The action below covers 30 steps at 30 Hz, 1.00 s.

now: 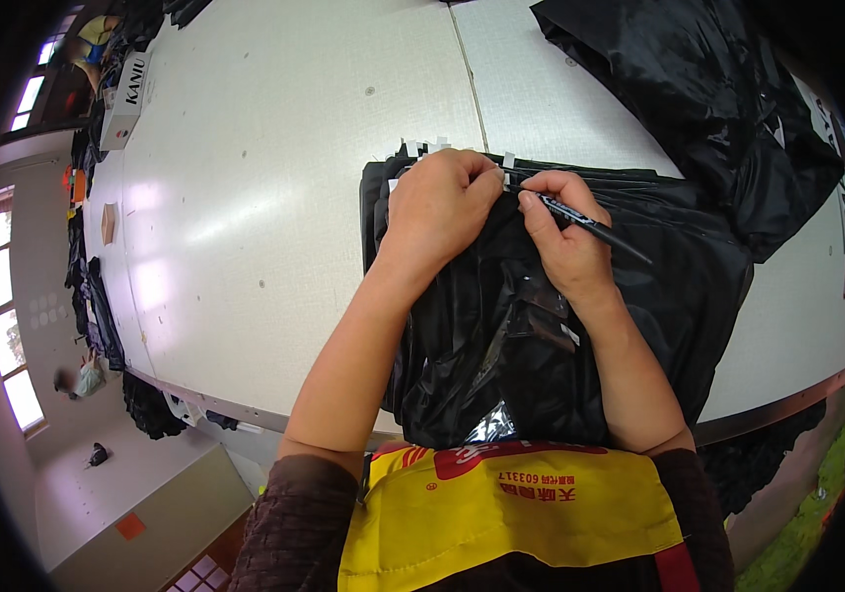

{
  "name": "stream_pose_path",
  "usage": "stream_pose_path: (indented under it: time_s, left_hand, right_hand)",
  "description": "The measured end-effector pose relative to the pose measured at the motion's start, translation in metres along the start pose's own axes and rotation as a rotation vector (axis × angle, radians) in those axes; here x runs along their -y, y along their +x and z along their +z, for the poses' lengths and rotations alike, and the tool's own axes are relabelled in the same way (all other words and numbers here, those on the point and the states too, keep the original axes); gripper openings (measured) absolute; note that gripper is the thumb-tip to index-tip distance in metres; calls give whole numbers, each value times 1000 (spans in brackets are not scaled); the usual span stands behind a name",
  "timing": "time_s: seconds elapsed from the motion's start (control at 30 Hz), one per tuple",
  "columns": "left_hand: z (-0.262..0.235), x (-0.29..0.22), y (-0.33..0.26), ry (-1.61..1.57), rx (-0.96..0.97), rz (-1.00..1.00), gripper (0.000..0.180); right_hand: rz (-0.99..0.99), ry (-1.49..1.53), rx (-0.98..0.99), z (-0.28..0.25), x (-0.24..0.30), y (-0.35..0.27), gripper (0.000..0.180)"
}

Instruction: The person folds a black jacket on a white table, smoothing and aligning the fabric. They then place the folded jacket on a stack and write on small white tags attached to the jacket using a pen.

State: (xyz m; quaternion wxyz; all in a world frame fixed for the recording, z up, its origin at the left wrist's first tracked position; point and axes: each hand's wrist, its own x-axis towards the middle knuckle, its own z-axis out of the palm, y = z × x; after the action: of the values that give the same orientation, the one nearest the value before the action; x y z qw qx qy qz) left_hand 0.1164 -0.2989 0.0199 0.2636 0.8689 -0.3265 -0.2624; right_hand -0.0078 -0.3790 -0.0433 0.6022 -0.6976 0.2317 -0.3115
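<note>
A stack of black, shiny fabric pieces (pixel 472 326) lies on the table in front of me, with several small white tags (pixel 439 144) sticking out along its far edge. At that edge my left hand (pixel 440 202) is closed, thumb and fingers pinching the black cloth beside a white tag. What exactly sits between the fingertips is partly hidden. My right hand (pixel 572 235) grips a black marker pen (pixel 595 229) with white markings. Its writing end points left, toward the tag by my left fingertips. Both wrists are over the stack.
More black fabric (pixel 684 109) is heaped at the far right. The pale table (pixel 274 187) has a seam and a curved front edge. A white box (pixel 127 99) stands far left, near dark cloth. Two people (pixel 87 380) (pixel 97 39) are off to the left.
</note>
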Motion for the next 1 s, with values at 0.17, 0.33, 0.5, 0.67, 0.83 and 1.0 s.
stream_pose_path:
  time_s: [0.17, 0.33, 0.5, 0.67, 0.83, 1.0]
  left_hand:
    - [1, 0, -3, -15, -32, 43, 28]
    - [12, -13, -31, 205, -319, 504, 12]
    - [45, -45, -86, 407, -202, 762, 11]
    - [78, -41, -106, 699, -92, 956, 21]
    - [27, -31, -77, -42, -30, 717, 17]
    - [-5, 5, -24, 370, -438, 290, 31]
  right_hand:
    - [-5, 43, -52, 0, -6, -1, 10]
    - [130, 416, -99, -13, 6, 3, 10]
    - [128, 571, -61, -38, 26, 15, 13]
    - [222, 549, 13, -25, 21, 11, 13]
    - [153, 382, 85, -9, 9, 7, 16]
    - [105, 293, 88, -5, 1, 4, 18]
